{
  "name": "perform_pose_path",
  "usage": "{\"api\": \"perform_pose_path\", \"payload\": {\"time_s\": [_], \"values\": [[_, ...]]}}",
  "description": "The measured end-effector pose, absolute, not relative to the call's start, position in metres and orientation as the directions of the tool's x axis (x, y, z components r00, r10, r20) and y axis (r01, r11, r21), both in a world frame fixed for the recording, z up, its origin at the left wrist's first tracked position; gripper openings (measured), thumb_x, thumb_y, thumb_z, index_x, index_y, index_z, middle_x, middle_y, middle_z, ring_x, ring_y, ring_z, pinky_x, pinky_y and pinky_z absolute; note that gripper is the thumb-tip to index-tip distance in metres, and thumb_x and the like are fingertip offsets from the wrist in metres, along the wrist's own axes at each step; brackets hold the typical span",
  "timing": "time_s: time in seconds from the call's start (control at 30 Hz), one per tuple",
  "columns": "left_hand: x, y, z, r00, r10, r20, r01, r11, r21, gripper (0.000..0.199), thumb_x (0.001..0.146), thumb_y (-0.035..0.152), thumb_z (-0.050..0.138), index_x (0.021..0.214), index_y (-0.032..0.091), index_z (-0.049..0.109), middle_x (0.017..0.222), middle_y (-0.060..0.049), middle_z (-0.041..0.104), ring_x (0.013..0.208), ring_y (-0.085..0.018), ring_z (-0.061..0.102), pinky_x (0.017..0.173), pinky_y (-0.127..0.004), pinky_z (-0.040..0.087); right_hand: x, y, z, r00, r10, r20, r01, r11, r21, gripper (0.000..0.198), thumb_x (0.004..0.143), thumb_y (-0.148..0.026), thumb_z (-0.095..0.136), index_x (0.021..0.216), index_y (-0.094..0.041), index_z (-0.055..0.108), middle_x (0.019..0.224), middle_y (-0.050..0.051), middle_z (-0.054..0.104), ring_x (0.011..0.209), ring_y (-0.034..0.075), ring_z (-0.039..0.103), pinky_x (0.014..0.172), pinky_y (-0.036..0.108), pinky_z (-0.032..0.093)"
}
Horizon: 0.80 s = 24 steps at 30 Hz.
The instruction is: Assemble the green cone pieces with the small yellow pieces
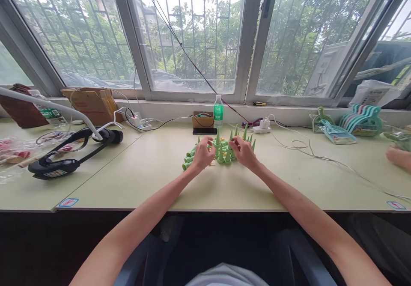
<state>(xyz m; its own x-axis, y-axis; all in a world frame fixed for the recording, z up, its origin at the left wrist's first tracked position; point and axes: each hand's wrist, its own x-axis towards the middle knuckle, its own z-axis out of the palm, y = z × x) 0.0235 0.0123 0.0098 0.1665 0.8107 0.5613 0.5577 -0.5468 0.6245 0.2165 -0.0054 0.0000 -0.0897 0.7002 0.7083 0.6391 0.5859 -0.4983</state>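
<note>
Many light-green plastic cones stand upright in a cluster on the table, between and behind my hands. My left hand is at the cluster's left side, its fingers curled toward the thumb; what they hold, if anything, is hidden. Beside it, green tubular pieces lie in a stack, partly covered by the hand. My right hand pinches at a green cone at the cluster's right, thumb and index finger at its side. Small yellowish bits show among the cones.
Behind the cones are a phone, a small cardboard box and a green-labelled bottle. A black headset lies left. Cables cross the right side, near hangers and another person's hand.
</note>
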Motion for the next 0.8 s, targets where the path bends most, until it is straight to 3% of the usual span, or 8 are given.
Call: {"api": "perform_pose_path", "payload": {"time_s": [0.3,0.8], "values": [[0.0245,0.0106,0.0097,0.232,0.884,0.406,0.606,-0.458,0.651,0.046,0.077,0.016,0.054,0.122,0.017,0.047,0.105,-0.01,0.067,0.075,-0.017,0.064,0.075,-0.031,0.05,0.2169,-0.0075,-0.0023,-0.086,0.722,0.686,0.609,0.583,-0.538,0.031,0.092,-0.046,0.049,0.106,-0.018,0.052,0.066,-0.003,0.049,0.049,0.01,0.044,0.05,0.021,0.035],[0.0237,0.014,0.0011,0.343,0.904,0.254,0.589,-0.418,0.692,0.06,0.079,0.021,0.058,0.133,0.018,0.033,0.107,-0.011,0.065,0.072,-0.015,0.064,0.067,-0.027,0.051,0.218,-0.0145,-0.0028,-0.08,0.736,0.672,0.642,0.554,-0.53,0.036,0.087,-0.044,0.056,0.114,-0.02,0.052,0.067,-0.003,0.053,0.05,0.01,0.047,0.051,0.021,0.038]]}}
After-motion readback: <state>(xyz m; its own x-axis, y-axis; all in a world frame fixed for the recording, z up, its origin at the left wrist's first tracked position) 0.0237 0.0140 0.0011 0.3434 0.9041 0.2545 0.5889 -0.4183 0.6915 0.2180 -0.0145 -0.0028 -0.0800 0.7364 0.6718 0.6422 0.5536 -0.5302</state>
